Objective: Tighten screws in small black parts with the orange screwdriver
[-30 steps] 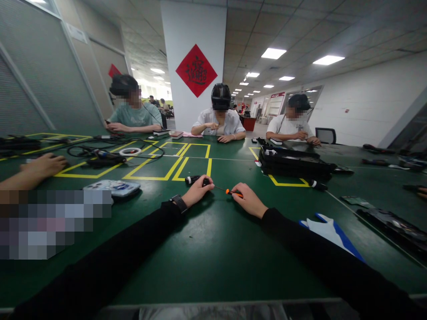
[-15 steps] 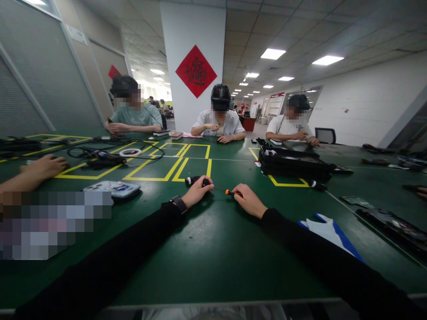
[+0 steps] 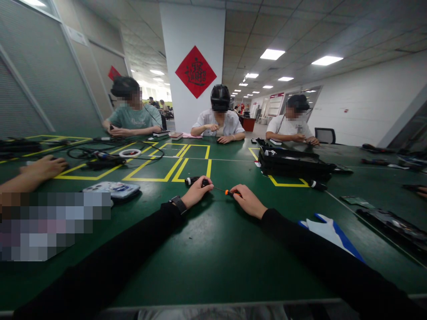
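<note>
Over the green table [image 3: 207,249], my left hand [image 3: 199,191] is closed round a black cylindrical tool [image 3: 192,181] with a pale band, whose left end sticks out past the fingers. My right hand [image 3: 247,200] grips a small screwdriver [image 3: 228,192] with an orange and black handle. Its thin shaft points left and reaches the fingertips of my left hand. The far end of the shaft is too small to make out there.
Stacked black trays [image 3: 293,162] stand back right, near a black cylinder [image 3: 318,185]. A blue-white glove [image 3: 328,231] and circuit parts [image 3: 393,222] lie right. A pale case [image 3: 115,190], cables [image 3: 103,159] and another person's hand [image 3: 50,167] are left. Three people sit opposite.
My hands and the screwdriver have barely moved. Across the table at the left, the person in green has shifted their arms slightly.
</note>
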The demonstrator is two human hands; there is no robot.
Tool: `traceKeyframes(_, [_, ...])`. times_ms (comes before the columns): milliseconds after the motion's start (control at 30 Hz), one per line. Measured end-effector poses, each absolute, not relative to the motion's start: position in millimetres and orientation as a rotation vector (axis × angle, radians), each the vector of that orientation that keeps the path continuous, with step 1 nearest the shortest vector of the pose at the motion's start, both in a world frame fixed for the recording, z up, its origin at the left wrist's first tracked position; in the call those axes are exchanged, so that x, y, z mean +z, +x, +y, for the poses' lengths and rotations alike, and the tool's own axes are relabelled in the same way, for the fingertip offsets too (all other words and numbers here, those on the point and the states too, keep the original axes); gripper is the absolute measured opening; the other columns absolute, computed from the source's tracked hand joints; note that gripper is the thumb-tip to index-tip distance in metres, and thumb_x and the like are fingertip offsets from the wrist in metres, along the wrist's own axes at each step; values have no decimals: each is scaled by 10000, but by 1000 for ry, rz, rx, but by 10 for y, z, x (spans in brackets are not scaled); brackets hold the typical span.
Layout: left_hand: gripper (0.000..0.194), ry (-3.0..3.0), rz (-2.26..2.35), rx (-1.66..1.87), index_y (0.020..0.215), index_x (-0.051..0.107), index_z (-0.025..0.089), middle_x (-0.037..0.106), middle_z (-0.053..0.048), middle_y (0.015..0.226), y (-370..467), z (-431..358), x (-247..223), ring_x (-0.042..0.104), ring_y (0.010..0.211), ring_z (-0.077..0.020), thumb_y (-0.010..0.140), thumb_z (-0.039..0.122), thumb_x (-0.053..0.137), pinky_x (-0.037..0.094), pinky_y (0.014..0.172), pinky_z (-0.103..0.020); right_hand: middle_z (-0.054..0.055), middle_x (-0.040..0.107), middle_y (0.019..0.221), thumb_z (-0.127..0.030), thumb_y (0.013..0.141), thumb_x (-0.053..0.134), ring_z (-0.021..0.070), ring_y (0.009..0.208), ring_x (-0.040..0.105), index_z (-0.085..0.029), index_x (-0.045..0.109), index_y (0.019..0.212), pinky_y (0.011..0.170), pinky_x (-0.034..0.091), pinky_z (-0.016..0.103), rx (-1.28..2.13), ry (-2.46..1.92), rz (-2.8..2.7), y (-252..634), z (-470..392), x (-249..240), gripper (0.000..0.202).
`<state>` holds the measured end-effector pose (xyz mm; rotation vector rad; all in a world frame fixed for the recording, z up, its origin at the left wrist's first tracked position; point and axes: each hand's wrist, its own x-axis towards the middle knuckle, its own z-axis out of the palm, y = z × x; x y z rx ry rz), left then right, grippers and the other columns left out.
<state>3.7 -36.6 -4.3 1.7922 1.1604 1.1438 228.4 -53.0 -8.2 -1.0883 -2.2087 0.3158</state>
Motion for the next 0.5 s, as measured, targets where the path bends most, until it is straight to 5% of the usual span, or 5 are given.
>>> traceKeyframes(500, [221, 1810, 1142, 1161, 882, 497, 172, 550, 12, 721, 33, -367, -44, 471, 587, -90, 730, 331, 512, 360, 512, -201, 39, 532, 882, -172, 741, 514, 156, 834, 465, -167, 526, 931, 760, 367, 289, 293, -1067, -2206, 2284, -529, -87, 191])
